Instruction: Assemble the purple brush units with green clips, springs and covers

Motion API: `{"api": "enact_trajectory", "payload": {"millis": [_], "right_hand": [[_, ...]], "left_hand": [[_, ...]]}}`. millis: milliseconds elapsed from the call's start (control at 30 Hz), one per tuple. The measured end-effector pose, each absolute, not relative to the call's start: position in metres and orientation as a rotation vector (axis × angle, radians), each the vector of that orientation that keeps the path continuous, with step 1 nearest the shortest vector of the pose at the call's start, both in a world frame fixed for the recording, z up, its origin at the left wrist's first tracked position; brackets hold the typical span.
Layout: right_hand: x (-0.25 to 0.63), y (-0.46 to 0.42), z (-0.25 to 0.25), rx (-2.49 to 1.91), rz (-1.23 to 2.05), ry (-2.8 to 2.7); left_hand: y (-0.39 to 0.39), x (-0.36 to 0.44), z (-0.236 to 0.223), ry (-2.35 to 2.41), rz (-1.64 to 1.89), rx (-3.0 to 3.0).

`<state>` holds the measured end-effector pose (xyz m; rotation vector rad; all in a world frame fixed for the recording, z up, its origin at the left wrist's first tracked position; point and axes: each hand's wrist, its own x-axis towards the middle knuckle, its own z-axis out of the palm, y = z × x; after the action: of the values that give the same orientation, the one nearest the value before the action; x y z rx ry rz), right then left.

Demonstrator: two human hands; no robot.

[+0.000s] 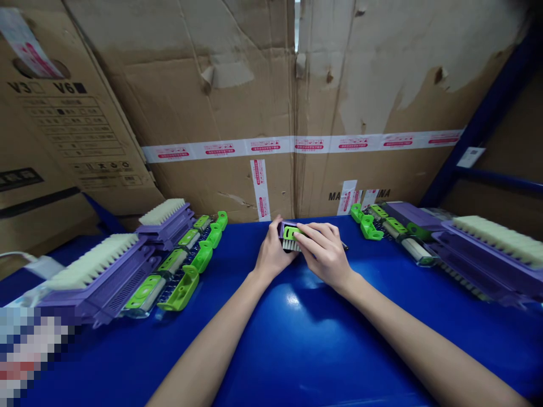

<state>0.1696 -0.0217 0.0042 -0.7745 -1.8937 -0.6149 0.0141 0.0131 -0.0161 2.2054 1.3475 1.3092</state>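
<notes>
My left hand point(272, 251) is wrapped round a small purple brush-like piece point(281, 227) with pale bristles point(291, 245) along its near side. A bright green slotted plastic part point(290, 233) lies against the purple piece. The fingers of my right hand point(326, 251) are bent over that green part, gripping or pressing its right end. Whether the green part is fixed to the purple piece, I cannot tell. Both hands are near the far edge of the blue table point(292, 339), just above its surface. Behind my right fingers pokes a thin dark tip point(345, 247).
Purple parts with pale bristles point(95, 260) stand at left, beside rows of green-topped pieces point(172, 261) and green clips point(201, 257). Similar bristled parts point(500, 240) and green clips point(368, 226) lie at right. Cardboard point(220, 107) walls the back; a blue frame post point(479, 118) rises right.
</notes>
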Motion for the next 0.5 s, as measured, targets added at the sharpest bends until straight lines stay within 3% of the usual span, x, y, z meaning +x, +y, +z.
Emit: {"api": "enact_trajectory", "payload": {"millis": [200,500], "right_hand": [[0.1658,-0.0207,0.0028,-0.753,-0.552,-1.82],[0.1669,-0.0233,0.0079,-0.781,-0.739,-1.911]], "left_hand": [[0.0131,0.0146,-0.0161,1.331,1.321,2.19],[0.0137,0.0146,-0.0166,1.352,1.33,2.125]]}}
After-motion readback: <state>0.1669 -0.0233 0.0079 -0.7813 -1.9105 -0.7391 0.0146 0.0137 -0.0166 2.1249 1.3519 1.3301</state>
